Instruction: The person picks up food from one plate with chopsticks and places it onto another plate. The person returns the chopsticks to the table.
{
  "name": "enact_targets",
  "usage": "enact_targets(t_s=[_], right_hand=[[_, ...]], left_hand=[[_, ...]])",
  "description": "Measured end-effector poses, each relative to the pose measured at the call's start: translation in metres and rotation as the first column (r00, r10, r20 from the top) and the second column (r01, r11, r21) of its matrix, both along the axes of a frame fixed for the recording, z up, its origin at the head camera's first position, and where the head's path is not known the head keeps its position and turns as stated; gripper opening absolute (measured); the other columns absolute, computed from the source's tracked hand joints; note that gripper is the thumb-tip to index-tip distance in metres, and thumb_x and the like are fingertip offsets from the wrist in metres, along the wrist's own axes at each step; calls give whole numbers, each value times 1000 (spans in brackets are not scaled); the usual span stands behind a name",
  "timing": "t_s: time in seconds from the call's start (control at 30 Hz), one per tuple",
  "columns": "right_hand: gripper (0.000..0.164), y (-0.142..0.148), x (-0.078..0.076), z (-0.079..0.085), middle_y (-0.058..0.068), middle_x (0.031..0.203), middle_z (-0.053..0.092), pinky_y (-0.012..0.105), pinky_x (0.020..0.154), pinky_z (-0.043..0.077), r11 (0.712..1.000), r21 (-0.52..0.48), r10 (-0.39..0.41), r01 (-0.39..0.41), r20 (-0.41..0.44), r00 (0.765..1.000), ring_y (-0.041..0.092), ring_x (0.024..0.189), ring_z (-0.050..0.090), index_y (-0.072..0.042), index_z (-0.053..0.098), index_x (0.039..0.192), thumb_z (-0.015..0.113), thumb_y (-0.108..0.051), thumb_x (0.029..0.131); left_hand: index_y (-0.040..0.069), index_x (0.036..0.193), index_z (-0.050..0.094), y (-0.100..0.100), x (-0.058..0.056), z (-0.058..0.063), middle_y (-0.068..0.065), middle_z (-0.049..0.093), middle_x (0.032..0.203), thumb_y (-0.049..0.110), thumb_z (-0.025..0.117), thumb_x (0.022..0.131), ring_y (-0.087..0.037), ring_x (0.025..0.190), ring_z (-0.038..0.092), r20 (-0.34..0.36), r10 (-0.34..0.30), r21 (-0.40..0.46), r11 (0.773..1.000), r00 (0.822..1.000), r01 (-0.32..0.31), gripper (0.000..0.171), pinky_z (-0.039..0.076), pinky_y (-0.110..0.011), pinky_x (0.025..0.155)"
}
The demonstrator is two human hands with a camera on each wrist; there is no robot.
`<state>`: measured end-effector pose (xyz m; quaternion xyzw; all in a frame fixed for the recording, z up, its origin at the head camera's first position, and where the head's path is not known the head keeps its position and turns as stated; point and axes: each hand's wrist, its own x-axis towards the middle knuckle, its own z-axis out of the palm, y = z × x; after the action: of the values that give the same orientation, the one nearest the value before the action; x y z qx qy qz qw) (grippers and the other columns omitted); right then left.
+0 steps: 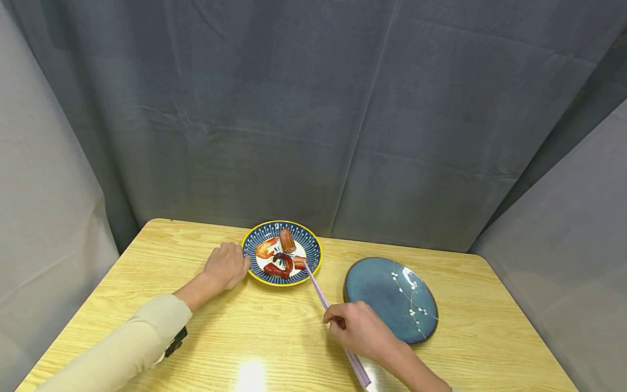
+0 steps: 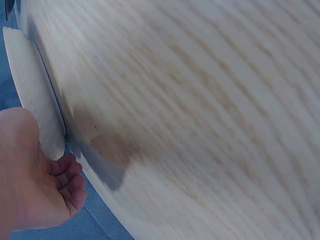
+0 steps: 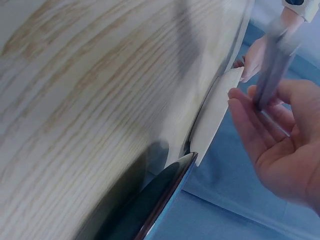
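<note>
A blue-and-white patterned plate [image 1: 311, 243] with a yellow rim holds several pieces of food. Among them are a brown sausage-like piece [image 1: 287, 240], an orange piece [image 1: 266, 249], a dark red curved piece [image 1: 277, 270] and a small reddish-brown piece [image 1: 299, 263]. My left hand [image 1: 226, 267] grips the plate's left rim, fingers curled, as the left wrist view also shows. Purple chopsticks [image 1: 318, 288] are held in my right hand [image 1: 364, 329], between thumb and fingers. Their tips meet the small reddish-brown piece; their back ends point toward me.
A dark teal plate [image 1: 382, 296] with white blossom drawings stands on the wooden table [image 1: 206, 348], right of the patterned plate and partly behind my right hand. Grey curtains [image 1: 245, 136] hang behind the table, with pale cloth [image 1: 44, 163] at the sides.
</note>
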<state>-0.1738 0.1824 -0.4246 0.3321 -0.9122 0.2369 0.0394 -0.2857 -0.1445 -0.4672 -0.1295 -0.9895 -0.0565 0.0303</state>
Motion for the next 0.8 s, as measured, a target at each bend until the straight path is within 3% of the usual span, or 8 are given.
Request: enact_targets(t_s=[0.23, 0.43, 0.6, 0.8], right_hand=[[14, -2, -1, 0, -17, 71, 62, 15, 57, 45, 996, -70, 47, -48, -13, 999, -7, 63, 53, -13, 75, 84, 64, -4, 83], [23, -3, -2, 1, -19, 71, 58, 14, 49, 37, 995, -84, 42, -47, -55, 998, -6, 56, 43, -15, 75, 85, 58, -1, 79], [28, -3, -2, 4, -16, 74, 61, 13, 50, 37, 992, -112, 52, -58, -59, 997, -6, 58, 43, -18, 76, 89, 58, 2, 81], [26, -2, -1, 5, -5, 88, 72, 16, 65, 52, 972, -209, 116, -104, 45, 992, -2, 74, 63, -12, 75, 96, 62, 7, 84]], left_hand=[[-10, 98, 51, 0, 0, 0, -19, 46, 90, 26, 36, 103, -36, 95, 49, 6, -1, -1, 1000, 1000, 1, 39, 44, -48, 82], [-10, 99, 51, 1, 1, 1, -19, 46, 90, 26, 36, 103, -36, 96, 49, 14, 0, 2, 1000, 1000, 0, 39, 43, -49, 83], [-11, 100, 51, 1, 1, 2, -19, 46, 91, 25, 36, 104, -37, 96, 49, 16, 0, -3, 1000, 1000, 0, 39, 43, -49, 83], [-10, 100, 51, 0, 1, 1, -18, 45, 90, 25, 36, 103, -36, 95, 49, 14, -4, 2, 1000, 1000, 4, 39, 43, -49, 82]])
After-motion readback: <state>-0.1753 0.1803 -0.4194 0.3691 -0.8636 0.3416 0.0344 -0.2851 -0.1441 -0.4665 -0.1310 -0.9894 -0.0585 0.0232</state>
